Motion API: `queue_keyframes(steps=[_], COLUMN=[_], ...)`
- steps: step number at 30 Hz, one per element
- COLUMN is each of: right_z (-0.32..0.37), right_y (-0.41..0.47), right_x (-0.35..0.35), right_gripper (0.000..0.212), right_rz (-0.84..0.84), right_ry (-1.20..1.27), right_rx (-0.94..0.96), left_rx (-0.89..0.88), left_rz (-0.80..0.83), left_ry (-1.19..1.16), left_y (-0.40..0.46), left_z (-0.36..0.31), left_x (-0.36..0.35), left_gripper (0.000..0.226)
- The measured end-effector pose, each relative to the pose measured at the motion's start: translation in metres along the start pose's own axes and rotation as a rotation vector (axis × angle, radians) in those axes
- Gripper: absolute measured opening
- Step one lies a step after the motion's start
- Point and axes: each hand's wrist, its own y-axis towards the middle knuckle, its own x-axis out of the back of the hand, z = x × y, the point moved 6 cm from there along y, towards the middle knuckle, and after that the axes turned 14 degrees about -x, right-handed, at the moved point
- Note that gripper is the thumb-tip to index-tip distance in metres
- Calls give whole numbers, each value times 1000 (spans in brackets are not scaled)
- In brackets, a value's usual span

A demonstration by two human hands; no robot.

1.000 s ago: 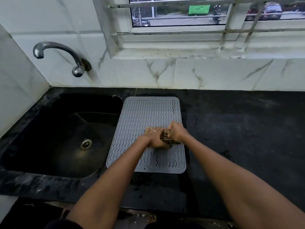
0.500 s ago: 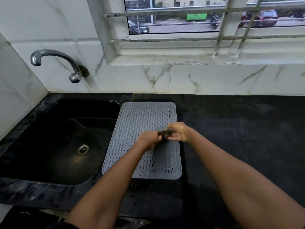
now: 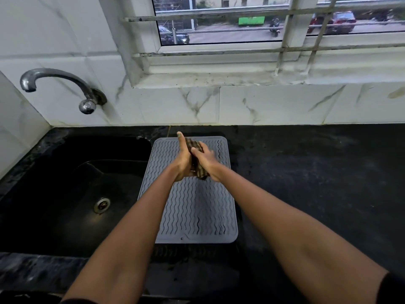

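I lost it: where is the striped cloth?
Head view, centre: the striped cloth sits between left hand and right hand, over the grey mat, beside the sink.

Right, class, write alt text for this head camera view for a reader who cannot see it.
A person's left hand and right hand hold a crumpled brown-and-tan striped cloth between them over a grey wavy-ribbed rubber mat on a black stone counter. A black sink lies to the left, under a curved metal wall tap.
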Motion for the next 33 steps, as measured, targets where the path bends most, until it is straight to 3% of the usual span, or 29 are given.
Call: queue_keyframes(steps=[4, 8, 12, 15, 18, 20, 23, 33], right_z=[-11, -16, -11, -13, -40, -53, -47, 1], right_y=[9, 19, 24, 21, 38, 49, 64, 125], right_x=[-2, 2, 29, 50, 42, 35, 38, 56], right_gripper=[71, 51, 42, 48, 43, 38, 35, 29], right_rz=[-43, -65, -428, -720, -685, -677, -730, -743], right_ry=[-113, -120, -88, -323, -755, -882, -820, -705], right_rx=[-47, 32, 152, 242, 131, 146, 220, 202], left_rx=[-46, -96, -187, -276, -322, -320, -361, -516], left_rz=[109, 153, -41, -95, 37, 88, 65, -48], left_ry=[345, 508, 554, 904, 1194, 1290, 1361, 1402], left_y=[7, 21, 45, 71, 94, 105, 109, 102], left_z=[-3, 4, 14, 22, 35, 49, 66, 73], left_x=[6, 13, 27, 35, 33, 33, 34, 36], left_gripper=[107, 104, 96, 55, 52, 56, 61, 59])
